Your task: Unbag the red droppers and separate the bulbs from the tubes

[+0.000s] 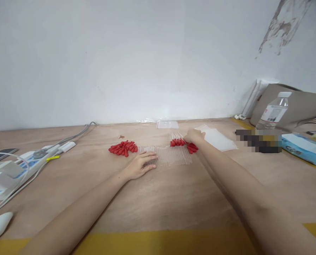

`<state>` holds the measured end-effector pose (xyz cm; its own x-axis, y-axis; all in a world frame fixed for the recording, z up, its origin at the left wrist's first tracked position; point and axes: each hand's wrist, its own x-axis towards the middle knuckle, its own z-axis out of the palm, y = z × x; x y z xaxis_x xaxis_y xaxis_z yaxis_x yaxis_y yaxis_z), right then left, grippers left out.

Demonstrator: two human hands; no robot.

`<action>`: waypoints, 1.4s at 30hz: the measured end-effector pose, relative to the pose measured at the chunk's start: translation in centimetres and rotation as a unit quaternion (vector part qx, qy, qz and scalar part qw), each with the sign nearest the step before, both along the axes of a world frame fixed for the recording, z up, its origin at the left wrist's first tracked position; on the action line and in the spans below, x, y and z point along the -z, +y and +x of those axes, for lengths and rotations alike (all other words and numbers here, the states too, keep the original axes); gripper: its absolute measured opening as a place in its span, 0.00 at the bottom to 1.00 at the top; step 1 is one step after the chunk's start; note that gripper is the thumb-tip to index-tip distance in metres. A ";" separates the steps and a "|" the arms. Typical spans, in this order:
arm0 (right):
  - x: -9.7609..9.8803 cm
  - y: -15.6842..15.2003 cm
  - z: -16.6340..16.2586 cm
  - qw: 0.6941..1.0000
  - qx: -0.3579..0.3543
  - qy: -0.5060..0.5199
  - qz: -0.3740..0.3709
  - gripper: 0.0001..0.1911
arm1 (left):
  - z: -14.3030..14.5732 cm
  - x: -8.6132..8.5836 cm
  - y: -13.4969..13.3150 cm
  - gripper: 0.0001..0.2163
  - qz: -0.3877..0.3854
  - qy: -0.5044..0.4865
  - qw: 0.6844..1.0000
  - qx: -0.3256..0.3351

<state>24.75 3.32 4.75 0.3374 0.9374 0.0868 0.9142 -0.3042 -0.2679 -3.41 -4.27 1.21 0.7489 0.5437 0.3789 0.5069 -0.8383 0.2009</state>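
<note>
A row of clear thin tubes [171, 156], which look like glass dropper tubes, lies side by side on the wooden table. My left hand [143, 164] rests flat over the left part of this row, fingers stretched out. Loose red rubber bulbs [123, 148] are heaped just left of the tubes. Behind the row, several droppers with red bulbs [177, 142] lie together, tubes pointing to the wall. My right hand [194, 136] is at their right end with its fingers curled; what they hold is hidden. More red bulbs [192, 148] show under that hand.
White sheets [218, 139] lie right of my right hand; a small clear-white packet [168, 124] is near the wall. At left are a power strip [38, 159] with cables and a phone. A water bottle [273, 111] and a blue tissue pack [304, 148] stand at right.
</note>
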 end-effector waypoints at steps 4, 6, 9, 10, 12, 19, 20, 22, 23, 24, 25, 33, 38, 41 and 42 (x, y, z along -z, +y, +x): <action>-1.9 -1.2 -0.2 1.000 -0.005 0.020 0.023 0.06 | 0.0 0.1 -0.2 0.20 0.057 0.001 0.997 -0.055; -2.6 -2.6 -0.4 0.998 -0.036 0.031 0.045 0.10 | 0.0 0.2 -0.4 0.21 0.093 -0.004 0.992 -0.086; -2.0 -5.6 -1.0 0.985 -0.121 0.046 0.117 0.12 | 0.2 0.2 -0.7 0.21 0.152 -0.024 0.983 -0.104; -1.3 -6.7 -1.3 0.964 -0.183 0.052 0.186 0.10 | 0.4 0.2 -0.8 0.21 0.174 -0.032 0.979 -0.104; 0.6 -8.8 -1.9 0.913 -0.304 0.021 0.270 0.07 | 0.9 0.1 -1.2 0.22 0.211 -0.042 0.972 -0.096; 4.9 -13.0 -3.7 0.815 -0.435 -0.001 0.383 0.06 | 3.2 -0.2 -2.5 0.15 0.250 0.019 0.967 -0.037; 5.0 -13.1 -3.8 0.814 -0.434 0.002 0.387 0.06 | 3.3 -0.2 -2.5 0.13 0.245 0.024 0.969 -0.028; 4.9 -13.1 -3.9 0.814 -0.434 -0.001 0.387 0.07 | 3.3 -0.2 -2.6 0.11 0.234 0.026 0.972 -0.016; 4.9 -13.0 -3.9 0.814 -0.438 -0.008 0.383 0.09 | 3.3 -0.2 -2.6 0.10 0.231 0.025 0.973 -0.012; 4.9 -12.9 -3.9 0.813 -0.442 -0.016 0.378 0.10 | 3.3 -0.2 -2.6 0.10 0.230 0.024 0.973 -0.009; 4.9 -12.9 -3.9 0.812 -0.447 -0.024 0.374 0.11 | 3.4 -0.2 -2.7 0.10 0.230 0.024 0.973 -0.007; 5.1 -13.0 -4.2 0.797 -0.471 -0.034 0.377 0.08 | 4.2 -0.2 -3.2 0.08 0.240 0.016 0.971 -0.008; 5.1 -12.9 -3.9 0.773 -0.512 -0.044 0.371 0.08 | 4.1 -0.4 -3.2 0.08 0.207 0.024 0.978 0.023; 4.9 -12.9 -3.8 0.758 -0.537 -0.049 0.365 0.09 | 3.9 -0.6 -3.4 0.09 0.188 0.030 0.981 0.030; 4.9 -13.0 -3.8 0.756 -0.542 -0.050 0.365 0.09 | 3.8 -0.7 -3.5 0.09 0.186 0.032 0.982 0.030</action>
